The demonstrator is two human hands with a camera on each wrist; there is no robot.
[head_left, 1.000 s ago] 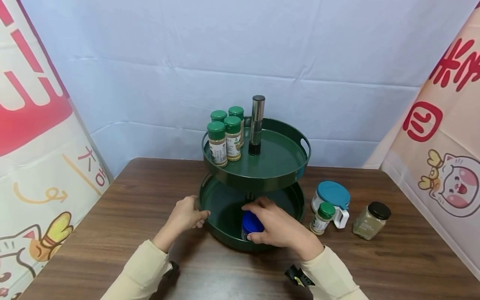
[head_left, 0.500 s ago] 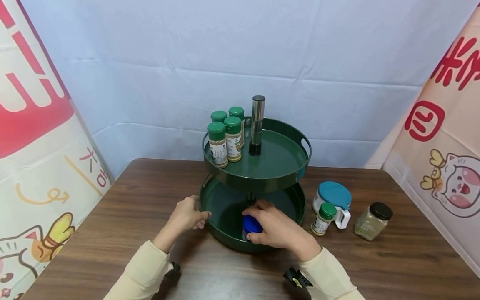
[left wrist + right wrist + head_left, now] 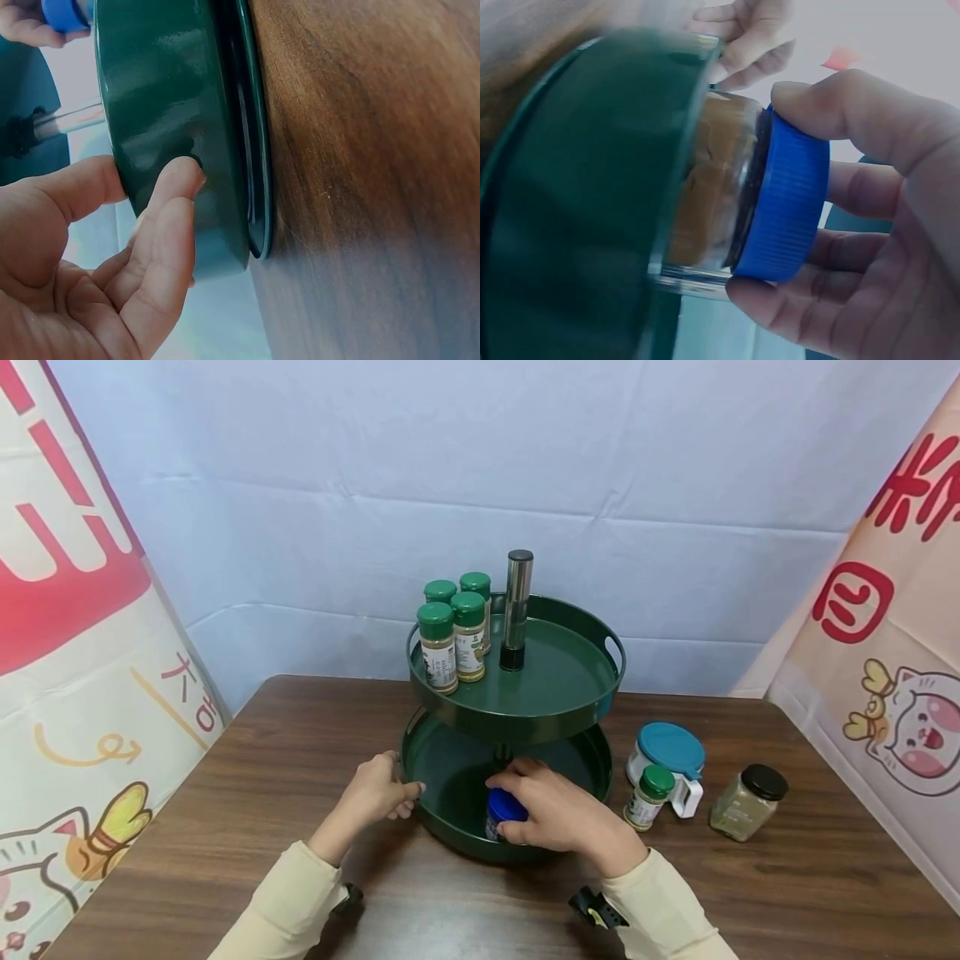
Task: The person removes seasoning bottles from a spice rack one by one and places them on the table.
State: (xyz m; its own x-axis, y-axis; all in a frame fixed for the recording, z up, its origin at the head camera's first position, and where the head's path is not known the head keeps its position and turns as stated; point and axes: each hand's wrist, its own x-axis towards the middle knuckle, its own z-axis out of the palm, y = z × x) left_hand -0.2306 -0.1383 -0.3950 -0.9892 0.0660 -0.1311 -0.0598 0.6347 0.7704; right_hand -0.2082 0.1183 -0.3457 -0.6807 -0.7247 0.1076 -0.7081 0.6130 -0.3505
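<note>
A dark green two-tier round tray stand (image 3: 517, 718) occupies the middle of the table. My right hand (image 3: 558, 806) grips a clear jar by its blue screw lid (image 3: 787, 195); the jar (image 3: 716, 172) is upright inside the front of the lower tray, with brown contents visible. Whether its base touches the tray floor is hidden behind the rim. My left hand (image 3: 378, 789) pinches the left rim of the lower tray (image 3: 169, 97), thumb at the edge and fingertips against the outer wall. Several green-capped spice bottles (image 3: 453, 635) stand at the left of the upper tray.
Right of the stand are a teal-lidded container (image 3: 667, 750) with a white handle, a green-capped spice bottle (image 3: 648, 797) and a black-lidded square jar (image 3: 748, 803). A metal post (image 3: 517, 610) rises through the upper tray. Pale cloth (image 3: 375, 510) hangs behind the wooden table (image 3: 315, 718).
Both hands keep their grips and the jar stays in the lower tray. The whole head view shifts very slightly; no object visibly moves.
</note>
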